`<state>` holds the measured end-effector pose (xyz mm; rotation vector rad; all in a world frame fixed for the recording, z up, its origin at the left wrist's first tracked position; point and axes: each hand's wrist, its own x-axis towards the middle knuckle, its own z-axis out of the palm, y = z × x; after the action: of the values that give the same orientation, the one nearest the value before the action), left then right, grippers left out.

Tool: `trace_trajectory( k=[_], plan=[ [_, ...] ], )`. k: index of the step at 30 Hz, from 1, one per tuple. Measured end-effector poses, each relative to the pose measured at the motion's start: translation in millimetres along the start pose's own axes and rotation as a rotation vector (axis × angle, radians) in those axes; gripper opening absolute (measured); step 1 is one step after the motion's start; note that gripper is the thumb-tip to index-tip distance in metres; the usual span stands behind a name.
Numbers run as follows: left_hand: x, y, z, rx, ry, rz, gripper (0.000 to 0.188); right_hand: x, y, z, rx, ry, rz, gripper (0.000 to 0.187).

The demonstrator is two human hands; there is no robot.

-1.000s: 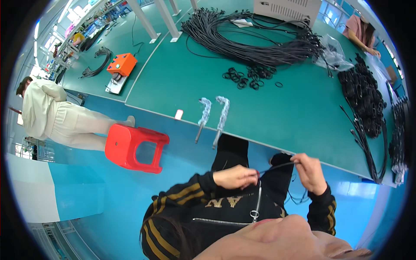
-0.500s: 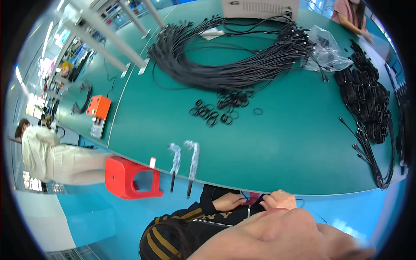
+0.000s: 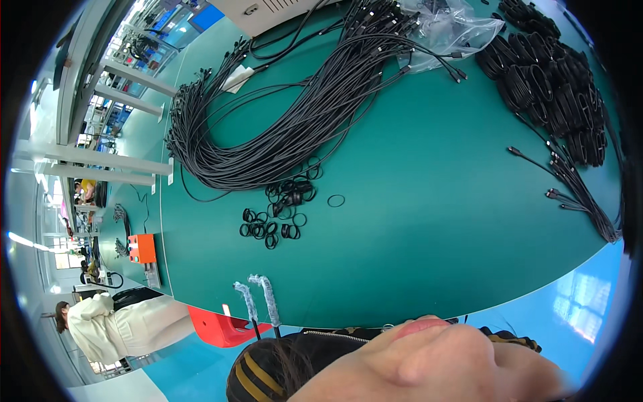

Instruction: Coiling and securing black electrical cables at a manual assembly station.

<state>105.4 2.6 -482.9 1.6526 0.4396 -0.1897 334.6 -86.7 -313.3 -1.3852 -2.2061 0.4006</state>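
Neither of my hands shows; both are hidden below the table's front edge. The striped dark sleeve point(image 3: 514, 339) of my right arm shows in part at that edge. Nearest the edge on the left, two hooked rods point(image 3: 270, 301) wrapped in pale material stick out over the table. Several black rubber rings point(image 3: 292, 194) lie in a loose pile left of the middle, with a single ring point(image 3: 336, 200) apart to their right. Behind them a large looped bundle of black cables point(image 3: 268, 157) spreads across the green table point(image 3: 415, 234).
Folded black cables point(image 3: 562, 100) are heaped at the right, with loose cable ends point(image 3: 576, 181) in front. A clear plastic bag point(image 3: 469, 37) lies by the bundle, near a beige machine point(image 3: 274, 12). At the left are an orange box point(image 3: 142, 248), a red stool point(image 3: 218, 328) and a person point(image 3: 144, 328).
My view has turned, and the things on the table sit differently in it. Both hands, seen together at my lap holding a thin dark cord, have gone out of sight.
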Motion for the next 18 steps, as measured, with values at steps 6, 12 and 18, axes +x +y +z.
trace_trajectory(
  k=[6,12,18],
  plan=[
    [-5.0,3.2,1.9,0.118,0.04,0.094,0.027,-3.4,-3.9,8.0,0.207,0.018,0.044,0.028],
    [-22.1,21.6,9.4,0.294,0.202,0.238,0.025,29.8,-30.7,-41.0,0.191,0.075,0.148,0.023],
    [-64.3,47.1,27.0,0.287,0.32,0.226,0.025,66.1,-85.2,-144.5,0.266,0.665,0.175,0.028]
  ],
)
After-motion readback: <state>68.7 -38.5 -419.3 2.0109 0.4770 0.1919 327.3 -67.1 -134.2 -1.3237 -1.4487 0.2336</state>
